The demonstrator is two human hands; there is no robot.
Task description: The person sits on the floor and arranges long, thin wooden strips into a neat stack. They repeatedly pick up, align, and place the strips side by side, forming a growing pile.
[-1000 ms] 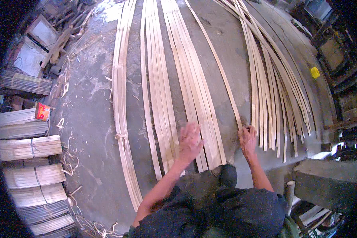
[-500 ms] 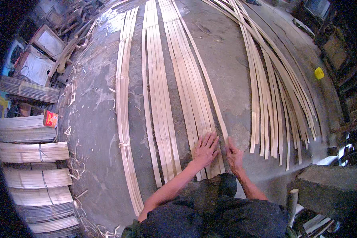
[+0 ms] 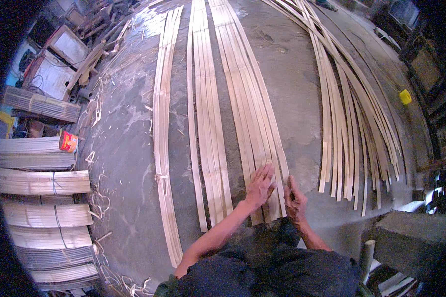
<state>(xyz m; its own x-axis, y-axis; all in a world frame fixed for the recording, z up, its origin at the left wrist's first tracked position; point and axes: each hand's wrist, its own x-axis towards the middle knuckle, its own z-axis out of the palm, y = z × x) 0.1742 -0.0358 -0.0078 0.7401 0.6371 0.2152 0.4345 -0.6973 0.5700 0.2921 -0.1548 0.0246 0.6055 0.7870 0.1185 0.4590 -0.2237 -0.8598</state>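
Long pale bamboo strips [image 3: 240, 94] lie side by side on the floor in front of me, node lines crossing them. My left hand [image 3: 260, 187] is spread flat on this set near its close end, fingers apart. Along the right edge, my right hand [image 3: 296, 202] grips the outermost bamboo strip [image 3: 273, 129]; its thumb is at the strip's edge, the forefinger points forward and the other fingers are curled. That strip lies against the set near my hands. Left of it are another row of strips [image 3: 207, 99] and a narrow tied bundle [image 3: 162, 114].
Loose strips [image 3: 339, 114] fan out on the right. Tied stacks of short slats [image 3: 44, 181] line the left side, with a red container [image 3: 68, 142] on one. A concrete block [image 3: 414, 232] stands near right; a yellow container [image 3: 405, 97] lies farther off. Shavings litter the floor.
The outermost strip has moved left against its set, closing the gap near my hands. My right hand has moved slightly closer to me along it. The whole view has shifted a little.
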